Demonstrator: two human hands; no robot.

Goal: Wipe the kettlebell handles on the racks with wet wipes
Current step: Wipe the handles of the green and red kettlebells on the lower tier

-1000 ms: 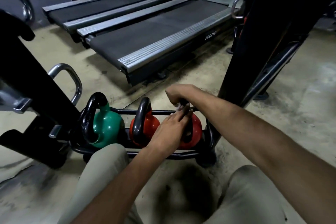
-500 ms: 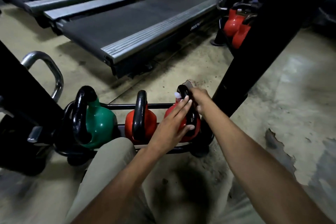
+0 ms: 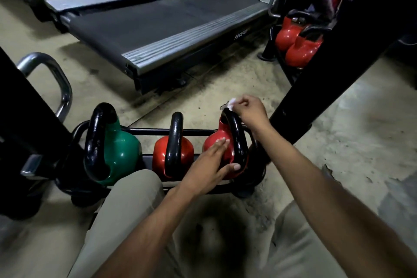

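Just atop the rightmost black handle (image 3: 236, 135), right hand (image 3: 251, 111) with white wipe (image 3: 232, 102).

Left hand (image 3: 209, 165) flat; right hand (image 3: 250, 110) pinches wipe (image 3: 232, 102).

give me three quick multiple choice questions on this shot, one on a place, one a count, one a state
1. Where on the near rack does the green kettlebell sit? A left end B middle C right end
2. How many kettlebells stand on that rack? A two B three C five
3. The right hand is A open and empty B pinching a wipe at a handle top C gripping the rack bar
1 A: no kettlebell stands left of it. 2 B: one green, the middle red kettlebell, the right red kettlebell. 3 B: white wipe at its fingertips.
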